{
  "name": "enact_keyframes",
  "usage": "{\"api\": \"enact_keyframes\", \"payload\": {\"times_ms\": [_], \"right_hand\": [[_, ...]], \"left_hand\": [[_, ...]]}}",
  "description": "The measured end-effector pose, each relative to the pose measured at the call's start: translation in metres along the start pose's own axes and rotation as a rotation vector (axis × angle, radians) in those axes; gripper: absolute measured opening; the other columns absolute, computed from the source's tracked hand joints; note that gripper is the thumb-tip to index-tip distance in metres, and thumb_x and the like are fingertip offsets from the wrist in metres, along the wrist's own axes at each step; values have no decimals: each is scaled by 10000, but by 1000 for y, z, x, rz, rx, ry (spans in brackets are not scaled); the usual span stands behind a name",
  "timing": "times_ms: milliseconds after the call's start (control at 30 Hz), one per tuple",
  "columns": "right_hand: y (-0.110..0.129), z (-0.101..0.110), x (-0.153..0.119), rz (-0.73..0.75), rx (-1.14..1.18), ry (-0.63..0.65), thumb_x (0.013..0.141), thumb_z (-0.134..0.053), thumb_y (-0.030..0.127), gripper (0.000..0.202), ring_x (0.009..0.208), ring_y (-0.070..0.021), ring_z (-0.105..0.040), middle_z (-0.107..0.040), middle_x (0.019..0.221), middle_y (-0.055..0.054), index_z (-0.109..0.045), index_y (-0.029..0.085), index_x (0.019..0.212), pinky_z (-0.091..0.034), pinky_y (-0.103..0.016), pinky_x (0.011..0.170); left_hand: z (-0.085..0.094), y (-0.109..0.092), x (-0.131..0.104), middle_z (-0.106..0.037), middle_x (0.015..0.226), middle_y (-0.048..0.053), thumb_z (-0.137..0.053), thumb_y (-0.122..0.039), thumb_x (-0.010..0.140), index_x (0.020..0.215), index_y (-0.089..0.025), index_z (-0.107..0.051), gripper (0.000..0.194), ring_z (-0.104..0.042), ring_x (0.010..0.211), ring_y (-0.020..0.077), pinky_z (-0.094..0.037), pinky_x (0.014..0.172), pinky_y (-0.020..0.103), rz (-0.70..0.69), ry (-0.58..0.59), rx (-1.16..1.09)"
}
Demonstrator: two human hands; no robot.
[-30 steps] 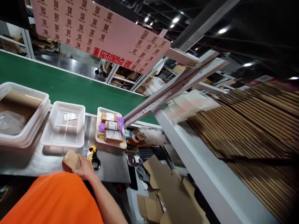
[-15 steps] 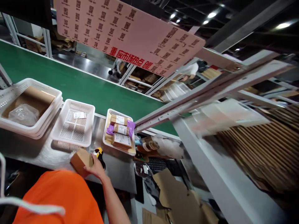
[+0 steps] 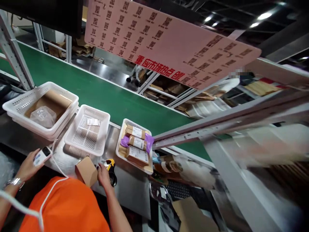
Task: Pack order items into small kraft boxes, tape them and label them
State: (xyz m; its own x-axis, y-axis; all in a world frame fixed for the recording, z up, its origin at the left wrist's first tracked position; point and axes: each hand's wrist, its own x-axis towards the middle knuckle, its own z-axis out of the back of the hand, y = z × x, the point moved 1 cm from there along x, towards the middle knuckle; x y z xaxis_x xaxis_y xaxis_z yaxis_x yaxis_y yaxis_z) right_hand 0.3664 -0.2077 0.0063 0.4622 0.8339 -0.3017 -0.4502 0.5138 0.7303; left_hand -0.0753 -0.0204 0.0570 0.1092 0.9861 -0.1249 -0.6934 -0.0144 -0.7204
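My left hand [image 3: 29,167] is closed around a small white device with a dark screen [image 3: 42,156]; a white cord runs from it across my orange clothing. On the metal bench in front of me stands a small brown cardboard box [image 3: 87,171]. Just right of the box, my right hand [image 3: 104,175] has its fingers curled on a black and yellow tape dispenser [image 3: 111,170]; part of the grip is hidden. Beyond the box sits a white perforated basket [image 3: 105,135] with a white label slip [image 3: 93,122] in it.
Stacked white baskets [image 3: 51,131] hold cardboard and clear plastic at left. Another basket [image 3: 118,148] holds labelled parcels. A green conveyor belt [image 3: 101,93] runs behind. A pink code board [image 3: 178,42] hangs overhead; a metal frame [image 3: 224,161], keyboard [image 3: 178,190] and cardboard [image 3: 193,216] are at right.
My left hand has come into view with the white device. My right hand has shifted from the box onto the tape dispenser. The view has swung left.
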Motion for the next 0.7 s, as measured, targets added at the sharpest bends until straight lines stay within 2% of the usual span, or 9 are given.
{"api": "enact_keyframes", "payload": {"times_ms": [100,200,300,367,467,567,633,700], "right_hand": [[6,-8,-18,98,-64,-36,1003,-531,442,472,1418,-408,-639,-737,1419,-214,-768,190,1324,-432,-612,1296],[9,-19,-34,236,-175,38,904,-759,547,628,1540,-465,-550,-643,1604,-207,-736,254,1459,-372,-668,1344],[6,-25,-35,221,-324,74,738,-935,540,1028,1691,-558,-334,-469,1785,-215,-578,270,1664,-206,-778,1389],[1,-23,-29,164,-357,80,728,-925,482,1110,1725,-566,-261,-407,1826,-228,-500,232,1723,-153,-795,1396],[-3,-10,-16,138,-313,136,776,-851,430,1042,1737,-512,-289,-395,1839,-232,-497,201,1729,-192,-729,1418],[1,11,-3,101,-213,257,736,-859,414,1013,1721,-455,-364,-450,1814,-226,-573,207,1686,-257,-636,1425],[9,26,7,57,-115,352,711,-870,423,941,1657,-433,-483,-573,1733,-211,-668,219,1607,-330,-605,1397],[18,38,18,36,-4,442,721,-866,463,789,1527,-427,-626,-738,1558,-182,-779,235,1471,-434,-601,1326]], "left_hand": [[-33,7,3,-749,1445,197,-739,-497,715,1437,-175,-606,801,-744,1334,429,-588,1182,531,-37,57,34],[-55,8,10,-725,1485,190,-749,-390,765,1510,-160,-556,803,-717,1390,404,-558,1214,492,-15,75,124],[-69,11,21,-714,1484,235,-772,-322,812,1590,-78,-481,866,-697,1417,409,-553,1186,442,42,101,236],[-75,14,30,-701,1487,266,-790,-309,834,1625,-20,-424,918,-683,1426,429,-547,1162,428,61,111,271],[-78,19,41,-703,1466,281,-796,-290,863,1650,2,-371,940,-702,1376,433,-537,1133,435,65,115,292],[-77,21,49,-689,1478,290,-773,-281,905,1675,5,-304,946,-690,1366,422,-512,1149,451,62,131,309],[-75,20,52,-684,1480,276,-787,-299,899,1671,-12,-301,956,-672,1378,429,-501,1166,460,65,132,316],[-72,19,52,-694,1450,244,-817,-320,859,1641,-49,-349,950,-662,1379,452,-506,1164,474,72,129,323]]}}
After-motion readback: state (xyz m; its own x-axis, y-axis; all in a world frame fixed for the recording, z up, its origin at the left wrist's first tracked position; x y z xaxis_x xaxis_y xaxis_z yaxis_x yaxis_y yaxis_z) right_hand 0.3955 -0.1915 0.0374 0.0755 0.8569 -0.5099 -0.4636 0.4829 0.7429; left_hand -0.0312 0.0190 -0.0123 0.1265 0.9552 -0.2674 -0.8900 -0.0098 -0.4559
